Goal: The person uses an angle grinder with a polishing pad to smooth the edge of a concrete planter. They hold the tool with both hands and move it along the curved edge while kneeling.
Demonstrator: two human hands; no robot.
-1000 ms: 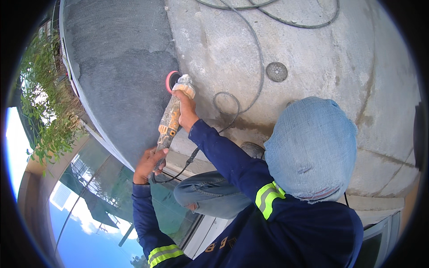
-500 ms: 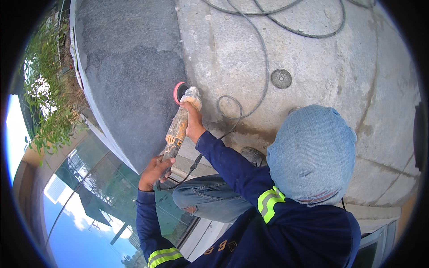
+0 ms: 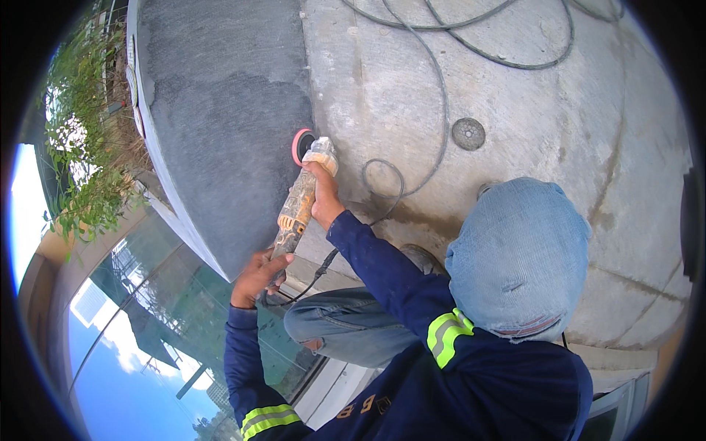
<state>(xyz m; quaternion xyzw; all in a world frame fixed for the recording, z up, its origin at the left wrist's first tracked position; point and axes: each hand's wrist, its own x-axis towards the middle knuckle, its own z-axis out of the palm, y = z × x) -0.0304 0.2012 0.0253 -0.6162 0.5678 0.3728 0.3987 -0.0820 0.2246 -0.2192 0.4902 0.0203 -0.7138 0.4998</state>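
Observation:
Both my hands hold a dusty, yellow-orange angle grinder (image 3: 296, 209), tilted with its head pointing up and away. My left hand (image 3: 256, 279) is wrapped round the rear end of its body, where the power cord comes out. Just behind the grinder's head, my right hand (image 3: 323, 195) grips the body. A pink-red rimmed disc (image 3: 301, 147) sits on the head's left side, facing the dark grey, rough cement surface (image 3: 220, 147). Whether the disc touches that surface, I cannot tell.
A dark cable (image 3: 445, 110) loops over the pale concrete floor (image 3: 529, 110). On that floor lies a round grey disc (image 3: 468, 134). My bent knees in jeans (image 3: 518, 257) are close by. Reflective glass (image 3: 147, 316) and green plants (image 3: 84, 162) stand at the left.
The whole view has shifted slightly, so the surroundings sit a little to the right. The grinder's head appears slightly higher and further right. Both hands keep their grip.

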